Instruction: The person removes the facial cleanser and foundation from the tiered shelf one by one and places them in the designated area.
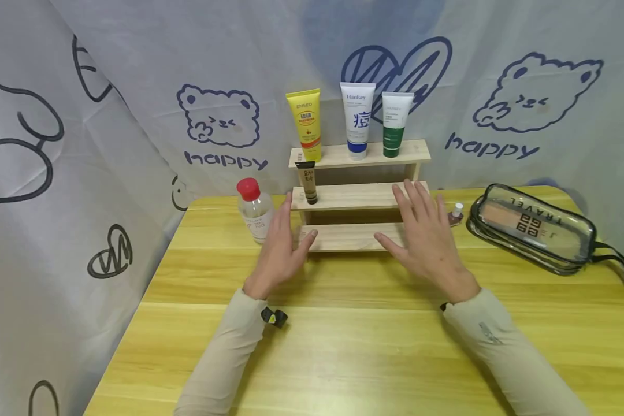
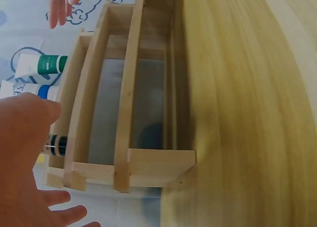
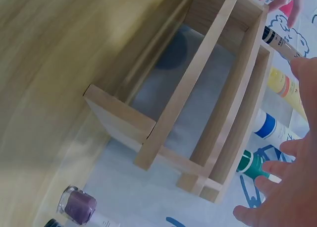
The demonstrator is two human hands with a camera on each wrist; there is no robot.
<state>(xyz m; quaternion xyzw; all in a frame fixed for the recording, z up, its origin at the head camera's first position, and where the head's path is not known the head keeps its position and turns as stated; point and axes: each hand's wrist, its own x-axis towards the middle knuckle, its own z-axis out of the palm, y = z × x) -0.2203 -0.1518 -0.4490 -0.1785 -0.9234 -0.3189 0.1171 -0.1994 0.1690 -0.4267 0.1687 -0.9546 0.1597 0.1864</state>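
Three-step wooden rack (image 1: 356,236) stands at the back of the table (image 1: 374,346), against the printed backdrop.

Left hand (image 1: 281,245): fingers straight and spread, holding nothing, at the rack's left end near the bottom step. Contact cannot be told.

Right hand (image 1: 426,234): flat and wide, empty, over the rack's right end across the bottom and middle steps.

Top step of the rack: yellow tube (image 1: 305,124), white-and-blue tube (image 1: 357,118), white-and-green tube (image 1: 395,122), all cap down. Middle step: one small dark tube (image 1: 308,182) at its left end. Bottom step bare.

Left of the rack: red-capped clear bottle (image 1: 255,211), just beside the left hand. Right of it: nail polish bottle (image 1: 455,214), then clear travel pouch (image 1: 538,228).

Judgement: rack partly stocked; bottle and polish remain off it.
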